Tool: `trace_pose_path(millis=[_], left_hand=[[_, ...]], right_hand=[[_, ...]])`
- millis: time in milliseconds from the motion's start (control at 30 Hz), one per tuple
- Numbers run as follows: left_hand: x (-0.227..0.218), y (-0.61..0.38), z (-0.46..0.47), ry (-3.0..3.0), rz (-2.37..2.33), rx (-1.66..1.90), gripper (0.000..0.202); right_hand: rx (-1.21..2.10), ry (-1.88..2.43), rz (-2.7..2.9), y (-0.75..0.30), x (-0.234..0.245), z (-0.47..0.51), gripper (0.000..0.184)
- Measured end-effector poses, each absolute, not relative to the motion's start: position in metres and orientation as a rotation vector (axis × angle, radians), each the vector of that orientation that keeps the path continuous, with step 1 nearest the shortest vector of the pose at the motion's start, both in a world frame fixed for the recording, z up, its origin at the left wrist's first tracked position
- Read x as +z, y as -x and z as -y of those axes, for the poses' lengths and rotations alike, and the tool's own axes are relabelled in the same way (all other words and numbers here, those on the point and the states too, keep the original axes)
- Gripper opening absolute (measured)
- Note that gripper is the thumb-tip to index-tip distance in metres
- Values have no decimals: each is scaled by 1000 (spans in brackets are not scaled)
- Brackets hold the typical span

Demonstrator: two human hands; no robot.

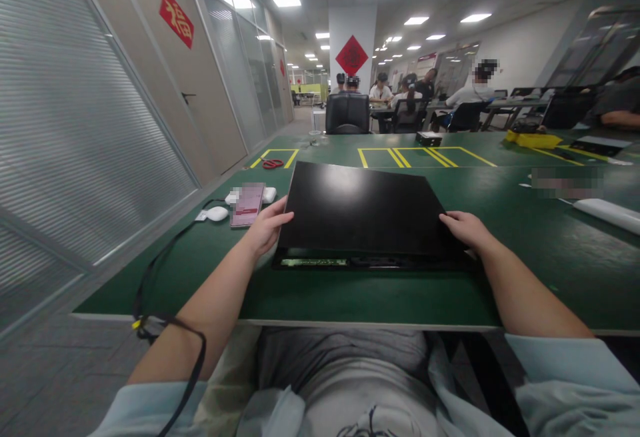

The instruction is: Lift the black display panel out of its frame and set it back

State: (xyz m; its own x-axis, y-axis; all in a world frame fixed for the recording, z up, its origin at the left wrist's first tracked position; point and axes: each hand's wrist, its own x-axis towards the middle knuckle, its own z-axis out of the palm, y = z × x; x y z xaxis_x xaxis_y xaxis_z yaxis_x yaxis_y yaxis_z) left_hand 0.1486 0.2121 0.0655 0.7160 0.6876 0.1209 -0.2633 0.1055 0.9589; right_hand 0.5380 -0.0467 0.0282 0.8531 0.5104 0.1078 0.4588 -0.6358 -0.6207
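Observation:
A flat black display panel (363, 207) lies on the green table (550, 264) right in front of me, with a thin green circuit strip along its near edge. My left hand (267, 227) grips the panel's left edge, fingers curled round it. My right hand (466, 227) holds the right edge near the front corner, fingers resting on the top face.
A phone (247, 204) with a pink screen and white earbud cases (217, 213) lie to the left, with a black cable running off the edge. Red scissors (273, 164) sit farther back. A yellow tray (533, 138), a black chair (347, 114) and seated people are beyond.

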Motion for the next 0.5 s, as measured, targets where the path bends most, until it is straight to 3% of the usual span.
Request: trace_pose_path(millis=[200, 500], left_hand=[[67, -147, -220, -1202, -403, 810, 72], [64, -142, -237, -1078, -539, 912, 56]], right_hand=[[262, 1961, 484, -529, 32, 47, 15], [651, 1125, 413, -493, 74, 59, 24]])
